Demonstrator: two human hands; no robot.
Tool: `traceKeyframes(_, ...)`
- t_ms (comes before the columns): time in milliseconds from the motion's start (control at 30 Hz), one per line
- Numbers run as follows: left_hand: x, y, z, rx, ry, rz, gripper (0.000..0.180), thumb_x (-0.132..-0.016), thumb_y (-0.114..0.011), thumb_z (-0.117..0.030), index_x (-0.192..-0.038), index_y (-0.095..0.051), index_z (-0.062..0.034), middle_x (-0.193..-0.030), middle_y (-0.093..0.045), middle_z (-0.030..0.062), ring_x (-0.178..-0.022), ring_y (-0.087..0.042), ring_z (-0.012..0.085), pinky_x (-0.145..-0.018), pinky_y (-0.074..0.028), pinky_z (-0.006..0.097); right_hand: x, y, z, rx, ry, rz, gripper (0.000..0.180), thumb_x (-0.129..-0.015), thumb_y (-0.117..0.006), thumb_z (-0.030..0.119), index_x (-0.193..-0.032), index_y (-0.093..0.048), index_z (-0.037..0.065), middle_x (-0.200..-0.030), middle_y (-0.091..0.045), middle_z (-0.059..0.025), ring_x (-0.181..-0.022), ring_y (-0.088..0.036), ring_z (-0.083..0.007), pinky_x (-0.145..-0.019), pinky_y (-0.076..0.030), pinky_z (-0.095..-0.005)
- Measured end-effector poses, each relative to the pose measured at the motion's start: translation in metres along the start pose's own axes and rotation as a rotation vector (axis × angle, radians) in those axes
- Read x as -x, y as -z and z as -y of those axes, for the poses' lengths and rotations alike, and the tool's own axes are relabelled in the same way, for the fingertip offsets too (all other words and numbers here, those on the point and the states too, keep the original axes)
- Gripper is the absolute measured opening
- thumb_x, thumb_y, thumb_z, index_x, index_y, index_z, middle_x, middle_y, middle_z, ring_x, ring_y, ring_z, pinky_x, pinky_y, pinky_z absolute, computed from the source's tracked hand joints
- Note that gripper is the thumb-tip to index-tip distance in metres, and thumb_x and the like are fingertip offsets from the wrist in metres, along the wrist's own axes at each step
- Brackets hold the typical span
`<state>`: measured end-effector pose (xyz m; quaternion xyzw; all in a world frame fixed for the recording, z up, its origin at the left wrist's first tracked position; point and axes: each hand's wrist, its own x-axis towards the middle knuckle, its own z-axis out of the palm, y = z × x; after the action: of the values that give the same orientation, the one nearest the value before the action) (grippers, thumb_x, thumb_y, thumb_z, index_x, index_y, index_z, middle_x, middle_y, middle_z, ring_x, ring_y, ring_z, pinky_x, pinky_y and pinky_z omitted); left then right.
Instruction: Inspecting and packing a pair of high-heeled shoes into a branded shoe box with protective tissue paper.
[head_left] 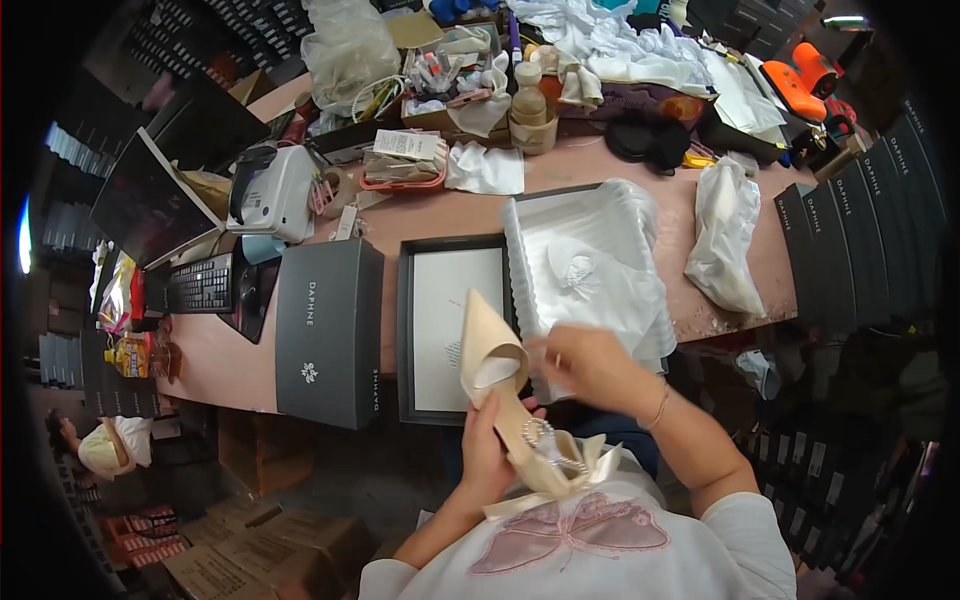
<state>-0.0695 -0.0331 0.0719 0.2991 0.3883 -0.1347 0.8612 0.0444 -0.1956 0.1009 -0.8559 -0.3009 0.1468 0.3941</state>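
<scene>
My left hand (pixel 483 455) grips a cream pointed-toe shoe (pixel 489 345) by its middle, toe pointing away from me. A ribbon bow and a beaded strap (pixel 545 440) hang at the shoe's heel end, close to my shirt. Beside the shoe's opening is my right hand (pixel 595 370), fingers curled in; whatever they hold, if anything, is hidden. Beyond the hands lies an open dark shoebox (pixel 405 330) with a pale bottom. White wrapping sheet (pixel 635 290) is spread to its right, with a crumpled wad of white paper (pixel 576 272) on it.
A closed dark shoebox (pixel 330 340) stands left of the open one, near a keyboard (pixel 203 284), monitor (pixel 155 205) and white label printer (pixel 272 195). A white plastic bag (pixel 725 235) lies at right, beside stacked dark boxes (pixel 870 230). Clutter lines the table's far side.
</scene>
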Motion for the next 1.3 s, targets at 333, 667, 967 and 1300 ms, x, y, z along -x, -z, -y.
traceKeyframes(333, -0.004, -0.011, -0.014, 0.006, -0.032, 0.060, 0.055, -0.096, -0.044, -0.049, -0.128, -0.046, -0.0048, -0.104, -0.061, 0.0156, -0.091, -0.063, 0.0277, -0.081, -0.053, 0.040, -0.051, 0.032, -0.073, 0.237, 0.049, -0.419, 0.036, -0.072, -0.061, -0.002, -0.106, -0.066, 0.007, -0.103, -0.061, -0.0133, -0.088, -0.063, -0.0298, -0.072, -0.052, -0.0356)
traceKeyframes(667, 0.011, -0.035, 0.016, -0.070, -0.131, 0.005, 0.039, -0.099, -0.045, -0.037, -0.126, -0.042, -0.0093, -0.103, -0.056, 0.0097, -0.087, -0.059, 0.0189, -0.076, -0.053, 0.035, -0.032, -0.038, 0.002, 0.366, 0.136, -0.250, 0.046, -0.075, -0.061, 0.010, -0.120, -0.052, 0.008, -0.117, -0.052, -0.0152, -0.099, -0.055, -0.0313, -0.082, -0.045, -0.0431)
traceKeyframes(967, -0.011, -0.004, -0.014, 0.037, 0.074, 0.201, 0.063, -0.098, -0.034, -0.056, -0.119, -0.056, -0.0009, -0.085, -0.061, 0.0095, -0.079, -0.062, 0.0214, -0.073, -0.053, 0.033, -0.053, 0.022, -0.115, 0.714, -0.107, -0.020, 0.032, -0.080, -0.059, 0.010, -0.110, -0.065, 0.011, -0.120, -0.058, -0.0144, -0.117, -0.049, -0.0290, -0.103, -0.035, -0.0459)
traceKeyframes(1300, -0.021, -0.027, -0.017, -0.009, -0.016, 0.125, 0.061, -0.099, -0.032, -0.052, -0.121, -0.053, 0.0005, -0.095, -0.061, 0.0110, -0.083, -0.061, 0.0217, -0.080, -0.054, 0.037, -0.044, -0.037, -0.110, 0.607, -0.111, -0.173, 0.033, -0.078, -0.066, 0.020, -0.109, -0.060, 0.012, -0.094, -0.063, -0.0094, -0.091, -0.061, -0.0290, -0.079, -0.042, -0.0443)
